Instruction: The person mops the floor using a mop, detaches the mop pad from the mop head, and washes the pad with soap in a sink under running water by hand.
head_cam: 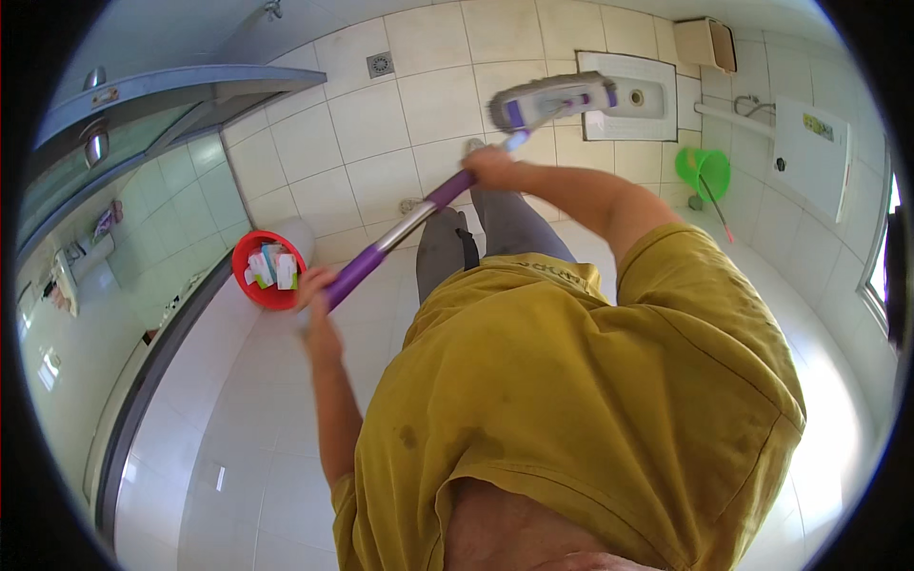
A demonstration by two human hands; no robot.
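A flat mop with a purple and metal handle [405, 230] slants across my body. Around the upper end of the handle closes my left hand [319, 296], slightly blurred. Farther down, close to the head, my right hand [491, 168] grips the purple sleeve. The grey-fringed mop head [553, 103] is raised or resting over the tiled floor [439, 93] and overlaps the left edge of a white squat toilet [668, 110]; whether it touches the surface I cannot tell.
A red bin [246, 282] holding packets and boxes stands at the left. To the right are a green bucket [691, 168] with a stick in it, a wall cistern [807, 157] and a beige bin [691, 44]. A floor drain [380, 65] lies ahead; a framed glass door [178, 75] juts in left.
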